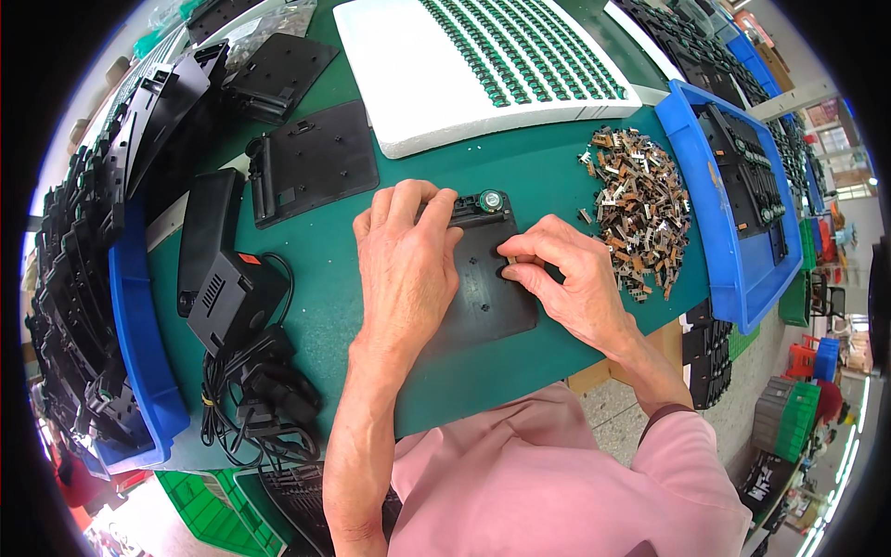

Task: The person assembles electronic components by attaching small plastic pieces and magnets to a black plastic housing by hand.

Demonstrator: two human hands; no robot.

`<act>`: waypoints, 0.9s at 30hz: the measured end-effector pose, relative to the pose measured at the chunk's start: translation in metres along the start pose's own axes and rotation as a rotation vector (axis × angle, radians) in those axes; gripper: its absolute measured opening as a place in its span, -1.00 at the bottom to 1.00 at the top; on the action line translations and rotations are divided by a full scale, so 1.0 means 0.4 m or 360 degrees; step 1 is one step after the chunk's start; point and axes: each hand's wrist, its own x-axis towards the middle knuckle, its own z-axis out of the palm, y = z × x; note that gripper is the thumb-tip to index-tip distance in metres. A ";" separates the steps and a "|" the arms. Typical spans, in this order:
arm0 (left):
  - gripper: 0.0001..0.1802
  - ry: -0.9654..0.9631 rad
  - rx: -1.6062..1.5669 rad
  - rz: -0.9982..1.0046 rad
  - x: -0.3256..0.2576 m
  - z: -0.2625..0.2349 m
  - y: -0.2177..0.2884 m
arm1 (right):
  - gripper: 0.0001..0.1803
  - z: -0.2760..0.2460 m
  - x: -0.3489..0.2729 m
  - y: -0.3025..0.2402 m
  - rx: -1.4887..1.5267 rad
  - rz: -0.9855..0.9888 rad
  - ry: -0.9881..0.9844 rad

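Note:
In front of me a flat black plastic panel (483, 306) lies on the green table, with a raised bar along its far edge. A round silver-and-green part (491, 200) sits at the far right end of that bar. My left hand (406, 260) is closed over the panel's far left corner, fingers curled onto the bar. At the panel's right edge, my right hand (575, 283) pinches thumb and forefinger together; what lies between the fingertips is mostly hidden. Right of that hand spreads a pile of small brown-and-metal parts (640, 209).
A white foam tray (399, 56) with rows of green parts lies at the back. Another black panel (329, 153) is left of it. Blue bins (139, 343) of black parts flank the table. At left sit a black device (237, 297) and coiled cables (269, 399).

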 end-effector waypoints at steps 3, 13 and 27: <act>-0.67 0.0008 0.0001 0.0008 -0.002 0.003 -0.003 | -0.77 -0.003 -0.003 0.000 0.0027 0.0031 -0.0029; -0.65 0.0019 0.0006 0.0023 -0.002 0.005 -0.004 | -0.76 -0.004 -0.001 -0.004 0.0163 0.0154 -0.0022; -0.63 0.0023 0.0002 0.0004 -0.004 0.008 -0.005 | -0.77 0.000 -0.005 -0.002 0.0160 0.0197 -0.0040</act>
